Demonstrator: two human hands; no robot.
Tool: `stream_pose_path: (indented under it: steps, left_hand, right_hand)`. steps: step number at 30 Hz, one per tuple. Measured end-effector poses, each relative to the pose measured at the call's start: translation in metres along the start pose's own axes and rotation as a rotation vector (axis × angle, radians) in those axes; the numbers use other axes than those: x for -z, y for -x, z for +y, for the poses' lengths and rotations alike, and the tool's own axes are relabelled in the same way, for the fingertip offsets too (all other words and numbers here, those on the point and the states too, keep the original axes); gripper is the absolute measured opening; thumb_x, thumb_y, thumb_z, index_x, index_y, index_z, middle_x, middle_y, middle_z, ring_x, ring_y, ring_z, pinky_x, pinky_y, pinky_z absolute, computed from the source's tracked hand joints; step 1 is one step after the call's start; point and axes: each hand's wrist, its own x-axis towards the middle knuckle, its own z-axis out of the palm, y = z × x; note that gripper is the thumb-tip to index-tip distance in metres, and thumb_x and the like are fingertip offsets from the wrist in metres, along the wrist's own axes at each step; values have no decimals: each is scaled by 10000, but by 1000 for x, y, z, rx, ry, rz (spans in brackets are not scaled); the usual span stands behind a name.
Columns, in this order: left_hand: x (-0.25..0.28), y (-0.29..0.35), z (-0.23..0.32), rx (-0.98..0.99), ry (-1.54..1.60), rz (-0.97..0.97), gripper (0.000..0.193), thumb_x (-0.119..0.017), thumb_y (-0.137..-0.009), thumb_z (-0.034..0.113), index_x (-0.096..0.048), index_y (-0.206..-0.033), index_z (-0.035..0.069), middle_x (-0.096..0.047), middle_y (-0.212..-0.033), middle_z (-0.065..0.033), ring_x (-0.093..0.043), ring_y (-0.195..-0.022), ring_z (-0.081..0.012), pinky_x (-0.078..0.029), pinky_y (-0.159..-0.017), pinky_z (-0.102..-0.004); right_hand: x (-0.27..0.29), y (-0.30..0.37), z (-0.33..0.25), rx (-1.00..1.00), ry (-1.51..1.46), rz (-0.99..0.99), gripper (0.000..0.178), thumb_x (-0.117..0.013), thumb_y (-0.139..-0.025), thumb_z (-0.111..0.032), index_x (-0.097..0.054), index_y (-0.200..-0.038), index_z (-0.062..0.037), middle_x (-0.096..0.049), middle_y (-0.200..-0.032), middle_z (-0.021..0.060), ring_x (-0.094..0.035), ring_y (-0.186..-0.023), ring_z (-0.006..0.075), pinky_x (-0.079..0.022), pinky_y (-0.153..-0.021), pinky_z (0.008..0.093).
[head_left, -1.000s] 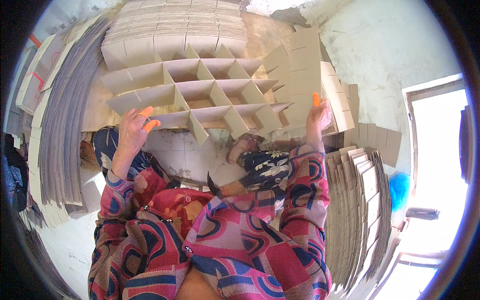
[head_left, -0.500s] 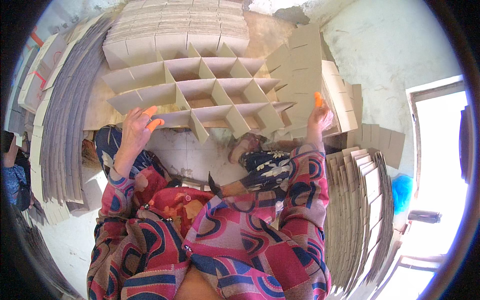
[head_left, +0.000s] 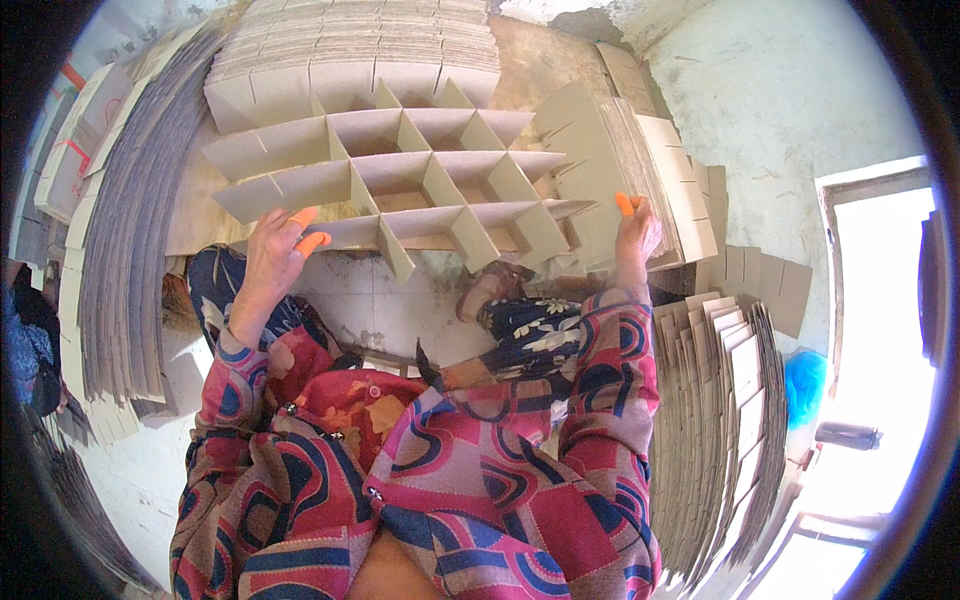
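Note:
A cardboard divider grid [head_left: 405, 170] of interlocked slotted strips lies in front of me, its near edge jutting over the table's edge. My left hand [head_left: 272, 250], with orange covers on thumb and finger, pinches the left end of its nearest long strip. At the grid's right, a loose slotted cardboard strip [head_left: 585, 150] leans toward the grid. My right hand [head_left: 636, 238] is closed at this strip's near end, its orange-covered fingertip pointing left; the exact grip is partly hidden.
A stack of slotted strips [head_left: 350, 60] stands behind the grid, another stack [head_left: 675, 190] at the right. Tall rows of cardboard [head_left: 125, 230] flank the left, more [head_left: 715, 420] the lower right. A blue bag [head_left: 804, 388] lies near the doorway. Another person's sleeve [head_left: 32, 345] shows far left.
The loose strip at the right has tilted left and down toward the grid, uncovering the stack behind it. My right hand has turned slightly left; the left hand has barely moved.

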Motion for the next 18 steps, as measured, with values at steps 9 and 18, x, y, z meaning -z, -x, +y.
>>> stream_pose_path:
  steps: [9,18]
  left_hand:
    - [0,0,2,11,-26,-32,368,-755,-668,152,-629,-988,22,-633,-761,-117,-569,-716,-280,-440,-656,-381]
    - [8,10,-7,15,-46,-18,459,-780,-644,205,-614,-1040,42,-622,-786,-124,-565,-748,-301,-448,-673,-381]
  right_hand:
    - [23,-1,-24,-162,-56,75,195,-555,-867,-329,-671,-949,-196,-662,-813,154,-623,-767,349,-463,-654,446]
    - [45,-11,-48,-209,-452,482,102,-660,-824,-118,-624,-911,-80,-646,-799,68,-580,-684,181,-470,-628,334]
